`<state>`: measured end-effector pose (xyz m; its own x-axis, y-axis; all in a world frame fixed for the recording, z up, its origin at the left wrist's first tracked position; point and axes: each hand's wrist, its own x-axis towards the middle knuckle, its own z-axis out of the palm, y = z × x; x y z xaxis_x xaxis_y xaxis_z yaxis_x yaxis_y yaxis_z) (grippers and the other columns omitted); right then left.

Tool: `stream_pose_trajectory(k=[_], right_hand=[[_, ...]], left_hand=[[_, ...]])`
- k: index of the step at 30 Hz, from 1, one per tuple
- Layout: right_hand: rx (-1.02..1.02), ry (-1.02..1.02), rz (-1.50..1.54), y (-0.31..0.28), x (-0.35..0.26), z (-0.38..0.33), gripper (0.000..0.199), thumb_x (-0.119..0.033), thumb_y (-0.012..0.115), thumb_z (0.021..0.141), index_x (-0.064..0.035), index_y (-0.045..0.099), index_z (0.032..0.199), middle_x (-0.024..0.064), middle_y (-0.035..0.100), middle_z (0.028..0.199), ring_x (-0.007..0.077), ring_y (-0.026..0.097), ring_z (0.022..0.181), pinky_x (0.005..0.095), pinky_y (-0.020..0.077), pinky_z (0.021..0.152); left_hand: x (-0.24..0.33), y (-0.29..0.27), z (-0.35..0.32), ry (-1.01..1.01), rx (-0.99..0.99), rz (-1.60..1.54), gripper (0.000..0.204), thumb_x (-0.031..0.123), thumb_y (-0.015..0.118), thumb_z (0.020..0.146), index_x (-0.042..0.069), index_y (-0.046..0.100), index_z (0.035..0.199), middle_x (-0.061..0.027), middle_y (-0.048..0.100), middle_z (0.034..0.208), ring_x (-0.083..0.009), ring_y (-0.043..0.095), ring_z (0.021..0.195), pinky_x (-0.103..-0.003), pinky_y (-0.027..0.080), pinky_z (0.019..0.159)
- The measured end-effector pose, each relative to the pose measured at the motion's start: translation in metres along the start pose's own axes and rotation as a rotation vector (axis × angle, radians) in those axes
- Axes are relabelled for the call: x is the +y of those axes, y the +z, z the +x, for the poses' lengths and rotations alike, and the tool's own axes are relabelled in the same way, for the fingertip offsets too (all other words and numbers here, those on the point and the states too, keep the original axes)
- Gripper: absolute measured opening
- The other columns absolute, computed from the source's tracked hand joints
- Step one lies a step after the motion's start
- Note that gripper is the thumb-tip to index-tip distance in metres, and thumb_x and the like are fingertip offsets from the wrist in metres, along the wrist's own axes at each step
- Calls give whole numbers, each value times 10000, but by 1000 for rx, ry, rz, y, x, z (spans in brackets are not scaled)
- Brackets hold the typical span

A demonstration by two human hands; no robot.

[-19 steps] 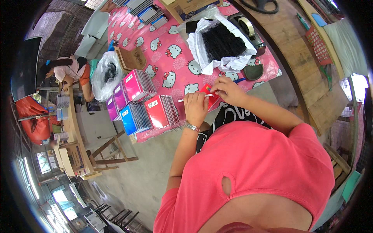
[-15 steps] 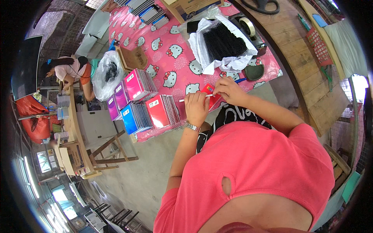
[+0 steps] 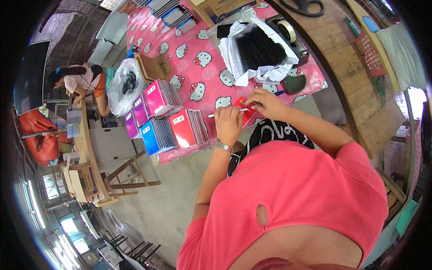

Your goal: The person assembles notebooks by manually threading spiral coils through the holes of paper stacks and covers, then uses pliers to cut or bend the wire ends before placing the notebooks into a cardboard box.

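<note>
My left hand [image 3: 228, 122] is closed around a thin white stick [image 3: 211, 116], whose ends show on both sides of the fingers. Beneath it, a red notebook cover [image 3: 247, 116] lies at the table's near edge, partly hidden by both hands. Close to the stick's right end, my right hand [image 3: 266, 104] has thumb and fingertips drawn together over the red cover. Whatever is between those fingertips is too small to make out. A blue pen-like thing [image 3: 280, 92] lies just beyond the right hand.
Stacks of spiral notebooks, red [image 3: 182, 130], blue [image 3: 155, 135] and pink [image 3: 157, 99], stand left on the pink patterned table cover [image 3: 202, 81]. Black binding coils [image 3: 258, 47] lie on white paper beyond my hands, beside a tape roll [image 3: 286, 31]. A person [image 3: 83, 81] works far left.
My right hand's fingers have shifted slightly away from the stick's right end. My left hand and the stick stay almost in place.
</note>
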<state>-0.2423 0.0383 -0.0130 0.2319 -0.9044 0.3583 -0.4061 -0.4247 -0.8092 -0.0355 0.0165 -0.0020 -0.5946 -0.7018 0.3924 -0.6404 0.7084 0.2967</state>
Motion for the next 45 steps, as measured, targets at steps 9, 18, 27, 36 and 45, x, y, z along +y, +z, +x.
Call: stream_pose_trajectory(k=[9,18,27,36,45], right_hand=[[-88,31,26,-1,-3,6,241,82,599,735,-43,609,941,111,564,935,296,569,945,387,462,808],[-167,274,-12,-4,-25,-7,193,-93,649,837,-49,645,1026,117,581,942,327,563,1016,419,458,843],[-9,9,-220,-5,-13,-7,195,-54,663,798,-95,646,988,88,578,918,296,553,932,411,423,826],[-30,177,57,3,-4,-5,262,-151,641,860,-70,591,1104,159,629,917,360,623,852,441,486,722],[0,222,-173,5,-32,-10,287,-233,582,908,-71,541,1142,200,648,845,396,635,820,505,482,736]], left_hand=[[-1,-3,2,10,-34,-41,150,144,637,820,80,612,954,-81,628,914,-276,572,897,-446,374,925],[5,1,-3,-7,-28,16,192,173,625,845,89,602,1017,-65,626,944,-235,576,959,-459,351,984],[5,0,4,-31,-81,17,192,164,631,848,91,589,1021,-70,639,950,-242,592,952,-455,347,972],[9,1,4,-37,-72,-13,219,180,643,839,92,603,1036,-65,635,935,-242,590,927,-468,333,966],[15,0,2,-8,-128,87,223,221,637,844,106,600,1031,-46,613,968,-231,564,967,-522,297,1005]])
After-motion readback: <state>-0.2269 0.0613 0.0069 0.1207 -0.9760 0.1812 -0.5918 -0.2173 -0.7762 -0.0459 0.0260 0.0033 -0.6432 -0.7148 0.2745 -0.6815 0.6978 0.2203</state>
